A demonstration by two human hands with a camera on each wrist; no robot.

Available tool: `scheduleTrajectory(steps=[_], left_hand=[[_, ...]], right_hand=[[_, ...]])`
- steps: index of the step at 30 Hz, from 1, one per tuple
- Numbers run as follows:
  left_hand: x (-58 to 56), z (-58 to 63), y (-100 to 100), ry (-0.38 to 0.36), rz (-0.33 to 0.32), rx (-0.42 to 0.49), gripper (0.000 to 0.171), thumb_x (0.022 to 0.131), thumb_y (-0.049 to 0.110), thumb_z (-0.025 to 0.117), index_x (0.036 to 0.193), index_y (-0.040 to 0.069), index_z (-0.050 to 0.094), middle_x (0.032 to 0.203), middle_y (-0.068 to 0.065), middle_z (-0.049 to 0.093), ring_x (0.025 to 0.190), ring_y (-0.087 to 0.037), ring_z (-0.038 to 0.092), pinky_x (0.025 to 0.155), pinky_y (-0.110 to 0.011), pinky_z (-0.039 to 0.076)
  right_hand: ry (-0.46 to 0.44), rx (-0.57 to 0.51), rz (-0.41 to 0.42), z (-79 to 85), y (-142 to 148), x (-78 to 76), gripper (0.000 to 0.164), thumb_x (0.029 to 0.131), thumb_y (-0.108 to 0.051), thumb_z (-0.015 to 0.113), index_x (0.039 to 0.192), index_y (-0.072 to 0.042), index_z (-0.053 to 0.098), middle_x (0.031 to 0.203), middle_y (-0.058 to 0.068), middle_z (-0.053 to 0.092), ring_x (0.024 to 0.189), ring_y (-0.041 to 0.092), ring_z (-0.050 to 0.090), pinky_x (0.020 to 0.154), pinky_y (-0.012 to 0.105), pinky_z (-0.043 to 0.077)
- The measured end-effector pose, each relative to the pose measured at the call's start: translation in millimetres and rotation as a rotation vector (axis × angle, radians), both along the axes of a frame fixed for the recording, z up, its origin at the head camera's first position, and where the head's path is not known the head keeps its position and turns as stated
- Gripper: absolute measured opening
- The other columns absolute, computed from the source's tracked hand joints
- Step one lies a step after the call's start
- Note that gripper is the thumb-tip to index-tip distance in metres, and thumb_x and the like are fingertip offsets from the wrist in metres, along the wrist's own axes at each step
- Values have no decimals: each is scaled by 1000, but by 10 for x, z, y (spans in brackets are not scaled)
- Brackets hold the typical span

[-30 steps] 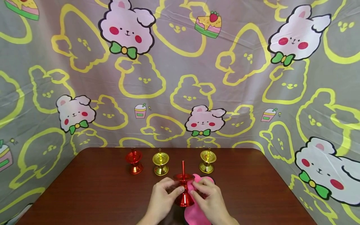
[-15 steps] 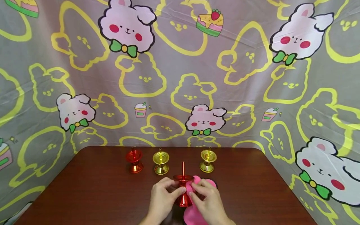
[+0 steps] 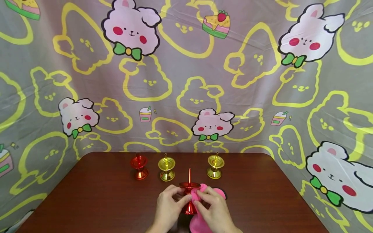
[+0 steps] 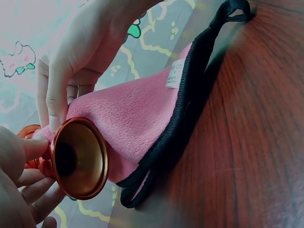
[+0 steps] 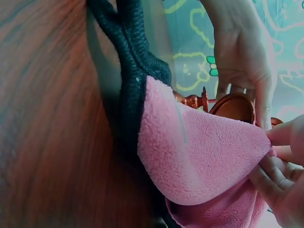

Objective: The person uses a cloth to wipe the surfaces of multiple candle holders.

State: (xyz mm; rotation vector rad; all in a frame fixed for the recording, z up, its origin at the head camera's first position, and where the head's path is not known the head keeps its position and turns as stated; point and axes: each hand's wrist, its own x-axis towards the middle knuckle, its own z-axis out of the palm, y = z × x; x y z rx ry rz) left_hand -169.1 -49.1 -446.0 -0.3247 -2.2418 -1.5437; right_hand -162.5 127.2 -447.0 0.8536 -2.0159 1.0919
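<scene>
Near the table's front edge, my left hand (image 3: 168, 204) grips a shiny red candle holder (image 3: 189, 208) by its narrow middle. Its spike points up in the head view; the hollow base (image 4: 80, 159) shows in the left wrist view. My right hand (image 3: 215, 207) pinches a pink cloth (image 3: 200, 223) against the holder's stem. In the left wrist view the cloth (image 4: 128, 118) hangs down, with a dark edging and a white label. From the right wrist, the cloth (image 5: 209, 156) covers part of the holder (image 5: 235, 108).
Along the back of the brown table (image 3: 96, 200) stand another red candle holder (image 3: 139, 166), a gold candle holder (image 3: 167, 168) and a second gold one (image 3: 214, 166). A patterned curtain (image 3: 175, 71) encloses the table behind and at the sides.
The right hand has shifted the cloth slightly down and left against the stem, bunching it over the holder's middle. The left hand keeps its grip, and the holder has hardly moved.
</scene>
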Motion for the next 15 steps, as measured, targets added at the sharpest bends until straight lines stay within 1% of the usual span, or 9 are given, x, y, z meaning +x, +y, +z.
scheduleTrajectory(steps=[6,10,15], left_hand=[[13,-1,16,-1,-26,-8,20,79,17,87,89,5,76,82,4,62,70,-5,62,62,-23,54],[17,-3,23,-5,-47,-4,22,78,17,88,93,4,76,84,4,62,71,-6,62,64,-23,54],[-6,-22,23,7,-43,0,24,76,16,89,92,5,75,83,3,63,71,-6,62,64,-24,54]], right_hand=[[-78,9,2,13,28,4,33,73,9,83,104,1,77,93,-4,66,72,3,55,58,14,47],[-127,8,-15,24,50,10,33,72,7,84,104,1,77,92,-6,66,70,0,54,57,15,47],[-145,17,-21,31,68,14,34,73,1,86,106,-1,76,91,-9,63,68,1,54,57,16,48]])
